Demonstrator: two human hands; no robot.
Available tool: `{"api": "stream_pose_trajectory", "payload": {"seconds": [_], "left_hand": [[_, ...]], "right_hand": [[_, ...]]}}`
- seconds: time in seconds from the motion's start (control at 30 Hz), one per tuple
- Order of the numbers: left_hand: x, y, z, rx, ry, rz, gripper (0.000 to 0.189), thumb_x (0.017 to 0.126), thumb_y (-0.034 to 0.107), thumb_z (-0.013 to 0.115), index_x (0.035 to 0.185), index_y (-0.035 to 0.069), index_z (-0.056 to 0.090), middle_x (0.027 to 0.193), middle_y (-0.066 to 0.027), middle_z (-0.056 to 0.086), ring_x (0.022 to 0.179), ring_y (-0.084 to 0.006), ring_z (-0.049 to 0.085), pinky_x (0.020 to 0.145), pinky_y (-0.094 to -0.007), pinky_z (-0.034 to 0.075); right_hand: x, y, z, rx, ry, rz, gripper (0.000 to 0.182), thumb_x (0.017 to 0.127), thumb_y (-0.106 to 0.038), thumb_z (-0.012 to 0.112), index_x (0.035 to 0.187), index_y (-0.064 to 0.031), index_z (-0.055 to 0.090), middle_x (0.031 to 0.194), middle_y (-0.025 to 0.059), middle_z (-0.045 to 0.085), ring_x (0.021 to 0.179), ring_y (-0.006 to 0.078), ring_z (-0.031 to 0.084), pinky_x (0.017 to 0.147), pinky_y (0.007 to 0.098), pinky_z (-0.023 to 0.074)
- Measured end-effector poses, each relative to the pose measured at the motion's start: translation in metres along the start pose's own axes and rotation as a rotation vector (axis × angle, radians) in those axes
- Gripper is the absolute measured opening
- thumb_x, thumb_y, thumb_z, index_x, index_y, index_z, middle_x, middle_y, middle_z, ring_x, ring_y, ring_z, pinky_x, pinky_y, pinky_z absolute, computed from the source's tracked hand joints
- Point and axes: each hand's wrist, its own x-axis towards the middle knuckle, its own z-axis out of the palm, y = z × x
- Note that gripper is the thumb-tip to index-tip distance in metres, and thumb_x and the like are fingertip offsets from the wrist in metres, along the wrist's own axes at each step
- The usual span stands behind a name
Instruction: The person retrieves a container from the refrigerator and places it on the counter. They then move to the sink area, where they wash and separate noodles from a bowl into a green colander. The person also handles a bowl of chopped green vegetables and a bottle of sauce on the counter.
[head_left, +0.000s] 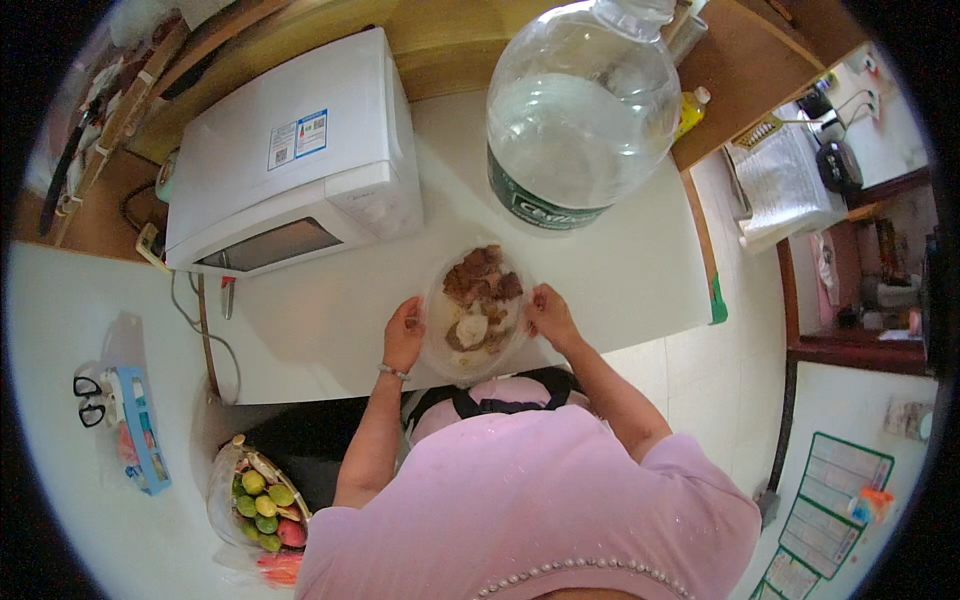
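Note:
Between my two hands is a round, translucent plastic container (442, 352) with food in it. Dark brown chunks (480, 274) fill its far part, and a pale, rounded piece (472, 328) lies nearer me among light brown bits. My left hand (405, 334) grips the left rim, with a beaded bracelet (394, 372) at the wrist. On the opposite side, my right hand (551, 319) pinches the rim with thumb and fingers. The container is at the front part of the white tabletop (322, 330); whether it rests there or is lifted slightly, I cannot tell.
A white microwave oven (292, 165) stands at the back left. Behind the container rises a large clear water bottle (581, 135). A red-handled tool (227, 296) lies by the left edge, near a grey cable (199, 322). Below left sits a basket of fruit (262, 502).

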Motion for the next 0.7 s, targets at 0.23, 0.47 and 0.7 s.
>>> {"api": "stream_pose_trajectory", "payload": {"seconds": [0.23,0.47,0.7], "left_hand": [[-0.021,0.061,-0.023,-0.367,0.058,-0.051,0.043,0.071,-0.005,0.044,0.113,0.003,0.055,0.098,-0.0027,0.057,0.084,-0.0112,0.052,0.073,-0.0238,0.044],[-0.024,0.183,-0.120,-0.545,0.125,0.248,0.044,0.069,-0.004,0.041,0.111,-0.004,0.054,0.104,-0.0051,0.057,0.094,-0.0128,0.053,0.087,-0.0239,0.040],[0.064,0.225,-0.232,-0.458,0.092,0.331,0.043,0.070,-0.003,0.041,0.111,-0.004,0.054,0.101,-0.0055,0.059,0.092,-0.0121,0.054,0.084,-0.0220,0.042]], "right_hand": [[-0.041,-0.059,-0.028,0.170,-0.164,-0.077,0.012,0.077,-0.003,0.052,0.082,-0.0016,0.041,0.071,0.0065,0.049,0.054,0.0138,0.051,0.045,0.0277,0.0480],[-0.062,-0.190,-0.020,0.418,-0.391,-0.342,0.012,0.079,-0.003,0.052,0.087,-0.0003,0.044,0.078,0.0066,0.052,0.065,0.0141,0.056,0.047,0.0275,0.0521],[0.004,-0.279,0.050,0.501,-0.419,-0.457,0.016,0.080,-0.004,0.054,0.092,0.0011,0.044,0.079,0.0077,0.053,0.062,0.0149,0.057,0.051,0.0280,0.0546]]}}
